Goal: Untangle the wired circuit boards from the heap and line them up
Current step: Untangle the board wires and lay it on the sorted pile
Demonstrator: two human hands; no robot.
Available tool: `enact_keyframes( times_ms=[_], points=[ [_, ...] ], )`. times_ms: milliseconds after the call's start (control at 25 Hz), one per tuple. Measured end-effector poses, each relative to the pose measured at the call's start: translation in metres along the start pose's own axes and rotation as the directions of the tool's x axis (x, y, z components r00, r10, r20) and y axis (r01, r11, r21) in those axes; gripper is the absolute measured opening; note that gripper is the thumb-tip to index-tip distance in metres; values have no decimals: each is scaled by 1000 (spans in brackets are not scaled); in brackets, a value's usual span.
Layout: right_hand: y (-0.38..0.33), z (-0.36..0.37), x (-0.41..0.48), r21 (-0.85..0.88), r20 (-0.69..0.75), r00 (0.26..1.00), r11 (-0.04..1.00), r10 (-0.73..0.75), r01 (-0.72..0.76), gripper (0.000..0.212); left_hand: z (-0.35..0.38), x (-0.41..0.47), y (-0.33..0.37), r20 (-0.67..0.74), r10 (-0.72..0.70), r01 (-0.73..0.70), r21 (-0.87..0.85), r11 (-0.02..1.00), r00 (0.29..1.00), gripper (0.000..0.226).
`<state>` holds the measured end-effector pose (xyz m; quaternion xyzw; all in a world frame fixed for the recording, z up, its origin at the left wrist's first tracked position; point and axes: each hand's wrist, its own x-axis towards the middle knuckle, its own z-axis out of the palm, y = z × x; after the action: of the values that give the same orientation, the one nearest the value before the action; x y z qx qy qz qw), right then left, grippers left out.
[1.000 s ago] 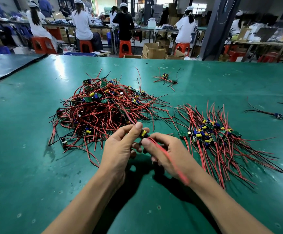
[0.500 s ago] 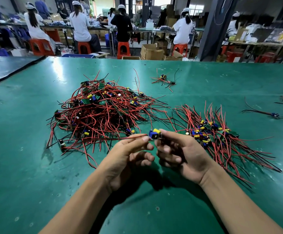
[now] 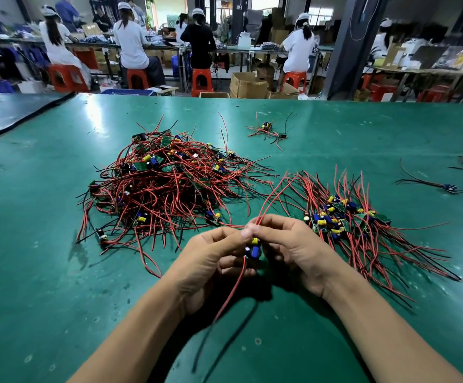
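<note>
The circuit board (image 3: 253, 250) stands on end between my palms, at 5 o'clock from the heap (image 3: 164, 186). Its long axis runs 12-to-6, capacitors facing me. My left hand (image 3: 211, 264) and right hand (image 3: 296, 244) both grip it: thumbs and forefingers pinch its upper red leads (image 3: 273, 196), which run toward 1 o'clock, and the lower fingers curl round it. Another lead (image 3: 234, 286) trails toward 7 o'clock. Half a second ago the board lay crosswise, 9-to-3, up at my fingertips. The lined-up row (image 3: 349, 219) lies at 3 o'clock on the table (image 3: 45, 258). Of the cardboard boxes (image 3: 248, 84) beyond the table at 12 o'clock, I cannot tell the contents.
</note>
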<state>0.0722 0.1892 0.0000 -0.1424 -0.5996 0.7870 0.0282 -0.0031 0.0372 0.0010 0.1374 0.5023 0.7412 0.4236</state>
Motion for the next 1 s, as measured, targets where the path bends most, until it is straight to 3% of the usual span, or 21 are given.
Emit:
enact_keyframes(
  times_ms=[120,320,480,760,1000],
  points=[
    [0,2,0,-9,-47,998,999,-40,39,32,-1,0,-2,5,22,-23,69,997,1000,23],
    [1,5,0,29,17,1000,999,-21,20,25,0,2,-6,38,16,-20,108,994,999,15],
    [2,5,0,12,50,999,1000,-9,8,26,3,3,-8,-14,51,-49,122,991,999,10],
    [7,2,2,-103,-5,998,993,-66,65,18,10,3,-13,-122,158,-132,201,971,980,19],
    [10,-2,6,-263,-139,976,956,-168,127,20,11,2,-19,-60,240,-195,410,891,969,16]
  ],
)
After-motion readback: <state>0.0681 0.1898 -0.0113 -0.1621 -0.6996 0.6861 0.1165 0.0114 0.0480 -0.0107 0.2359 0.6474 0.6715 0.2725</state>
